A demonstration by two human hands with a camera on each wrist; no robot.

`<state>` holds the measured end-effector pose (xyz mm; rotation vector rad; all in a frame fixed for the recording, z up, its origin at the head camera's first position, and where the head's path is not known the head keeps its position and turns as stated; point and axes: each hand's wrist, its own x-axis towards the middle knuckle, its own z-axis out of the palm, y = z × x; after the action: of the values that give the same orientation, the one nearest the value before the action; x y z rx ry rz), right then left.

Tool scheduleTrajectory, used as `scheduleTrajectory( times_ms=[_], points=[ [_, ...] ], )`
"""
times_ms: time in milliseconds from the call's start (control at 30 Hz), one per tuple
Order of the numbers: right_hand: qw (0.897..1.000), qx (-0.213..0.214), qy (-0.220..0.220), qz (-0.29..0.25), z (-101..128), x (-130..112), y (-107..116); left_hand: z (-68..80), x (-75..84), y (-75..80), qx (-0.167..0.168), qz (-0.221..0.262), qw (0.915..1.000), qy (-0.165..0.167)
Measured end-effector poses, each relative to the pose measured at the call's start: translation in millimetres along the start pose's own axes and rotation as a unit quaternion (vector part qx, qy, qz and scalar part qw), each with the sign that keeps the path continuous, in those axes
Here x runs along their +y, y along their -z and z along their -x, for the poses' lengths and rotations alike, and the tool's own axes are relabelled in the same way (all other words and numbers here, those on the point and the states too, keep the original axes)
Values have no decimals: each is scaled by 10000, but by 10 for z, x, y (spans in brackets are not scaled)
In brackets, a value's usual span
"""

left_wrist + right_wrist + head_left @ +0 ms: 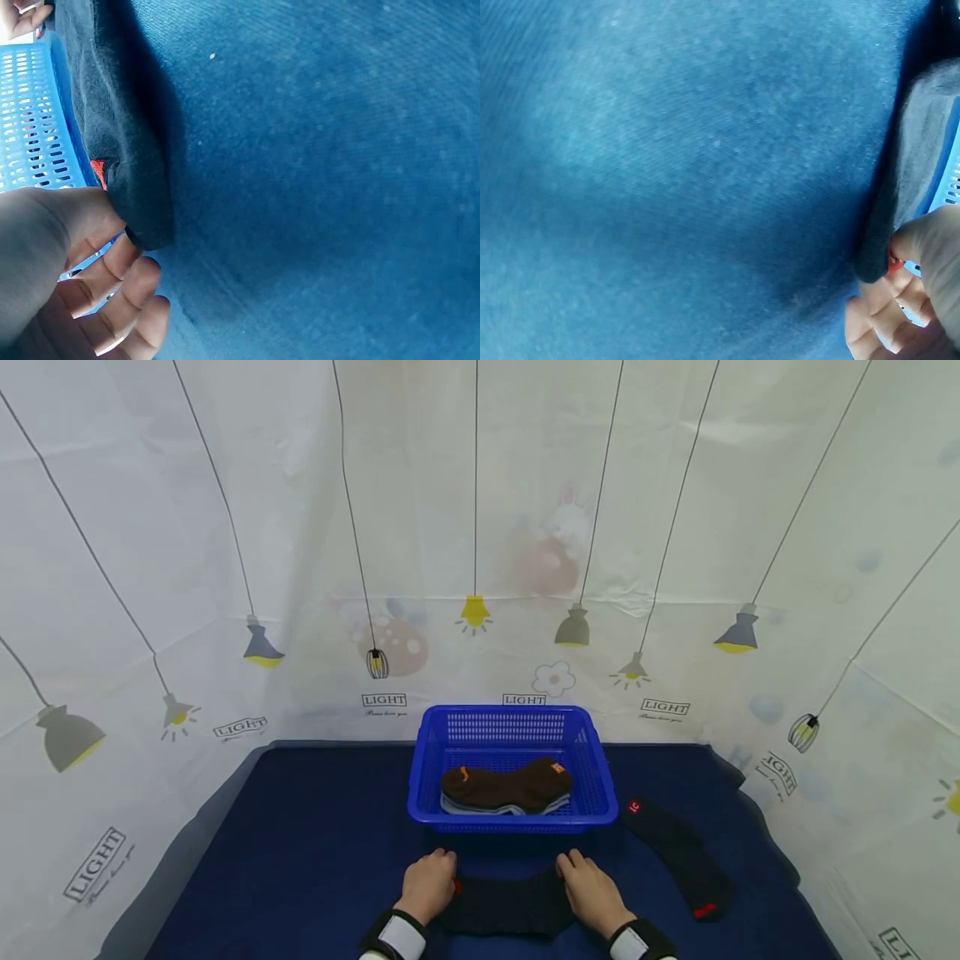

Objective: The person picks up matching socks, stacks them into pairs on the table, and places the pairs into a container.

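Note:
A dark sock (510, 906) with a red mark lies stretched sideways in front of the blue basket. My left hand (429, 887) pinches its left end between thumb and fingers, close to a red patch (98, 172) in the left wrist view. At the other end, my right hand (590, 892) pinches the sock, and a bit of red shows by the thumb in the right wrist view. A second dark sock (678, 852) with red marks lies flat on the right, its upper end near the basket's corner.
Just beyond the hands stands the blue plastic basket (513, 827). Inside it, a brown sock (510, 787) with orange marks lies on top of light grey socks (480, 810). Dark blue cloth (315, 835) covers the table, and a white curtain (420, 527) printed with lamps surrounds it.

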<state>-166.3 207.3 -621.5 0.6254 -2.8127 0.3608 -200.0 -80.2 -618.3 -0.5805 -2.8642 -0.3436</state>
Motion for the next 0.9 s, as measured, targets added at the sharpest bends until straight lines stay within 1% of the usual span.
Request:
scheduleTrajectory(
  times_ms=[167, 267, 367, 467, 567, 700, 833, 900],
  points=[
    [10000, 35, 28, 86, 2, 13, 3, 8, -8, 3, -67, 48, 10000, -29],
    [9999, 72, 54, 108, 2, 17, 42, 10, -13, 24, -94, 77, 9999, -46],
    [9999, 111, 29, 121, 14, 31, 105, 22, -11, 50, 30, 93, 9999, -119],
    [9997, 165, -49, 157, 40, 70, 176, 45, -2, 76, 247, 72, 9993, -275],
    [9993, 241, -156, 228, 78, 146, 240, 82, 23, 127, 362, 62, 9983, -444],
    [9982, 364, -328, 336, 147, 293, 316, 137, 54, 184, 317, 51, 9977, -595],
    [9964, 497, -526, 448, 234, 475, 378, 194, 70, 211, 427, -18, 9958, -809],
    [9953, 482, -654, 527, 285, 573, 409, 223, 75, 219, 432, 14, 9952, -879]
  ],
)
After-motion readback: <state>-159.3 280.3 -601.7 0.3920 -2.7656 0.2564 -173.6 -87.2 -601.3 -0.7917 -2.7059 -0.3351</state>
